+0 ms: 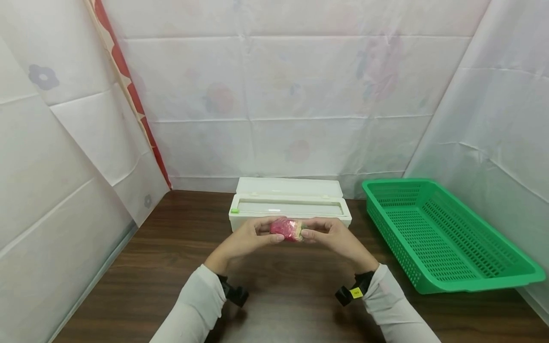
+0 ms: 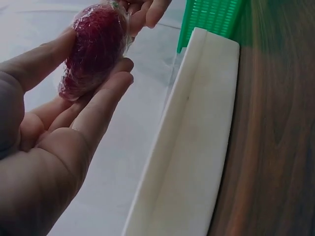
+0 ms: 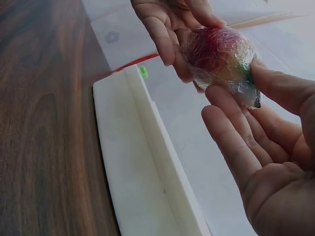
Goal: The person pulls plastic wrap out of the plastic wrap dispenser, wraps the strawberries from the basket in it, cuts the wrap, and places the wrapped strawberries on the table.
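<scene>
A small red fruit-like thing (image 1: 286, 229), yellowish and green at one end, is wrapped in clear, wrinkled cling film. My left hand (image 1: 245, 239) pinches its red end between thumb and fingers. At the yellow-green end, my right hand (image 1: 336, 237) pinches it the same way. In the left wrist view the red wrapped fruit (image 2: 97, 49) shows glossy film folds. The right wrist view shows its green tip (image 3: 244, 71) beside my right thumb. Just behind the hands stands a long white cling film dispenser (image 1: 233, 220) with its lid (image 1: 289, 186) raised.
A green perforated plastic basket (image 1: 422, 281) stands at the right on the dark wooden table (image 1: 171, 271). White patterned sheeting (image 1: 274, 95) hangs at the back and both sides. A small green piece (image 1: 235, 210) sits on the dispenser's left end.
</scene>
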A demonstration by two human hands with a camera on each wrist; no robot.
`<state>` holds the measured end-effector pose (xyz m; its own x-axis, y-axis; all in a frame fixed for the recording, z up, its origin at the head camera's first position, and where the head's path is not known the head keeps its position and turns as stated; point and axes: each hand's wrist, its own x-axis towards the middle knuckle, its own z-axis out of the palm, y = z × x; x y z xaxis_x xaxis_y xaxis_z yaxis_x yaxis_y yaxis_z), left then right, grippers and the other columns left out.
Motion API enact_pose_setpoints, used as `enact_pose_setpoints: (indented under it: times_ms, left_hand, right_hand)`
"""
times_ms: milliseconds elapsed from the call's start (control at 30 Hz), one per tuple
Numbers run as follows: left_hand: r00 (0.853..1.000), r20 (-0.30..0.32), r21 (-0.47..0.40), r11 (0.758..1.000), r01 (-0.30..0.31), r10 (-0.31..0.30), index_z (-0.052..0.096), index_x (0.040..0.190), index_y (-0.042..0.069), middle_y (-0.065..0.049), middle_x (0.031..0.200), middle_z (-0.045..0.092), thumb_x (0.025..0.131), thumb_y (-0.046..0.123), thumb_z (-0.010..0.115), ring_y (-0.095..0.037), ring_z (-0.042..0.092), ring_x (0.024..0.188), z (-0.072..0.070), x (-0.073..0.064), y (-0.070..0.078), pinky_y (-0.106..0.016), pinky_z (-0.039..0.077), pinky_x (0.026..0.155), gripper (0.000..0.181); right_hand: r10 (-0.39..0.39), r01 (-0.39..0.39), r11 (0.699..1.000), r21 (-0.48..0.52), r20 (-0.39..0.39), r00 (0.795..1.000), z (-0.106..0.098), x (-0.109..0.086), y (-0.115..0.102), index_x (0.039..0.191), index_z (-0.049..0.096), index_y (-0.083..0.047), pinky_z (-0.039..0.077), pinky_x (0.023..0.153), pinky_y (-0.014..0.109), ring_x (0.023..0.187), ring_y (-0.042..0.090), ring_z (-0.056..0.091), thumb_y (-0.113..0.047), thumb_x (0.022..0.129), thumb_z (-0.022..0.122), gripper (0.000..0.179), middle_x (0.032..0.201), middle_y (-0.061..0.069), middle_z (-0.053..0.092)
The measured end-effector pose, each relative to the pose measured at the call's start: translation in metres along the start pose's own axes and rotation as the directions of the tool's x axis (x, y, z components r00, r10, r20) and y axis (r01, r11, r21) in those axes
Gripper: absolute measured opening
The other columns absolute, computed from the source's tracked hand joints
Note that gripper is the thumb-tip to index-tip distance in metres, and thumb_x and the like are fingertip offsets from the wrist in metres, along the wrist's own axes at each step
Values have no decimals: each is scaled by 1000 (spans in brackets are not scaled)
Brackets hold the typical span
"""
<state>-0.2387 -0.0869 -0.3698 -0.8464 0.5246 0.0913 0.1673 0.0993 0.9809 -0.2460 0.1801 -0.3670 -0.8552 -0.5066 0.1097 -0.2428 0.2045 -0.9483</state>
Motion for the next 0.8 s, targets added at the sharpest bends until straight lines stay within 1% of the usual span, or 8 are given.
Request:
enact_pose_setpoints:
  times_ms: [33, 100, 267, 367, 500, 600, 733, 800]
  left_hand:
    - [1000, 8, -20, 1000, 0, 0, 52, 144, 4, -11, 129, 64, 94, 19, 74, -23, 61, 117, 0, 0, -1, -39, 50, 98, 57]
    - [1000, 9, -60, 998, 4, -3, 52, 144, 3, -12, 127, 65, 94, 18, 73, -24, 61, 115, 1, 0, -4, -45, 48, 100, 57]
    - [999, -25, -108, 994, 24, -27, 53, 144, 8, -11, 124, 66, 92, 19, 75, -23, 61, 114, 2, -1, -5, -56, 43, 103, 58]
    - [999, -27, -80, 997, 21, -24, 54, 144, 11, -10, 126, 65, 92, 21, 76, -23, 61, 115, 3, 0, -4, -53, 45, 102, 57]
    - [1000, -20, -61, 998, 17, -18, 54, 144, 13, -8, 128, 64, 92, 23, 76, -22, 61, 116, 4, 0, -3, -44, 48, 100, 57]
    - [1000, -23, -80, 997, 13, -15, 55, 143, 13, -8, 128, 65, 92, 23, 76, -22, 60, 118, 6, 0, -2, -41, 48, 100, 57]
    - [1000, -29, -79, 997, 9, -11, 54, 145, 14, -9, 128, 65, 92, 25, 76, -23, 60, 119, 7, 0, -2, -43, 47, 102, 58]
    - [1000, -28, -37, 999, 4, -5, 48, 150, 21, -7, 130, 65, 92, 28, 76, -21, 60, 120, 7, 1, -2, -45, 47, 102, 64]
  right_hand:
    - [-1, 1, 1000, -6, 1, 1000, 0, 0, 1, 125, 67, -1, 52, 92, 53, 101, 25, 69, -26, 96, 71, 39, 111, 10, 71]
    - [-7, 7, 1000, -3, 6, 1000, 0, -1, 2, 126, 67, -1, 52, 93, 53, 101, 25, 68, -24, 96, 70, 38, 112, 10, 71]
    - [5, -5, 1000, -9, 29, 1000, 1, -1, -2, 131, 63, -5, 49, 96, 55, 110, 34, 65, -29, 99, 67, 40, 117, 11, 68]
    - [16, -15, 999, -33, 49, 999, 3, -1, -3, 134, 60, -7, 49, 96, 54, 114, 36, 63, -31, 99, 66, 43, 120, 10, 66]
    - [22, -20, 996, -85, 25, 999, 4, -2, -4, 131, 62, -11, 52, 94, 47, 114, 26, 63, -33, 96, 71, 43, 121, 6, 67]
    - [14, -14, 992, -127, -1, 1000, 5, -3, -5, 129, 63, -15, 52, 92, 44, 112, 21, 62, -36, 94, 72, 42, 121, 3, 66]
    - [-11, 11, 994, -106, 5, 1000, 5, -5, -6, 141, 56, -18, 51, 94, 49, 115, 23, 60, -35, 96, 70, 50, 132, 4, 60]
    - [-25, 26, 996, -90, 15, 1000, 5, -6, -6, 147, 51, -18, 50, 96, 50, 118, 25, 59, -33, 98, 67, 54, 139, 5, 56]
